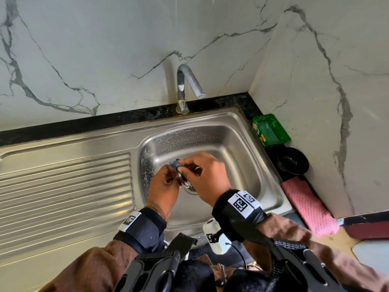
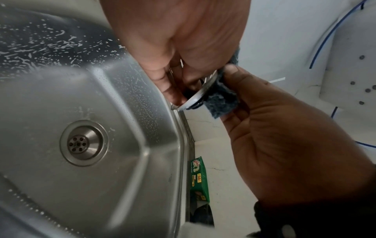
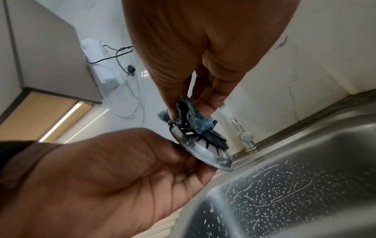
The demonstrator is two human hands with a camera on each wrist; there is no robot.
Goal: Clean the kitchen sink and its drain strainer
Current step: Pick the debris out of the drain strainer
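Note:
The steel sink (image 1: 242,157) has soapy streaks on its far and left walls. Its drain opening (image 2: 83,143) stands uncovered. Above the basin, my left hand (image 1: 170,175) grips the round metal drain strainer (image 3: 203,154) by its rim, tilted, with its black ribbed underside showing. My right hand (image 1: 189,167) pinches a small blue-grey scrub pad (image 3: 195,119) and presses it against those ribs. In the left wrist view the pad (image 2: 221,103) lies against the strainer (image 2: 203,90), between my right thumb and fingers.
A chrome tap (image 1: 183,87) rises behind the basin. The ribbed drainboard (image 1: 63,182) stretches left. On the right counter sit a green soap tub (image 1: 270,129), a black bowl (image 1: 292,161) and a pink cloth (image 1: 307,205). Marble walls close the corner.

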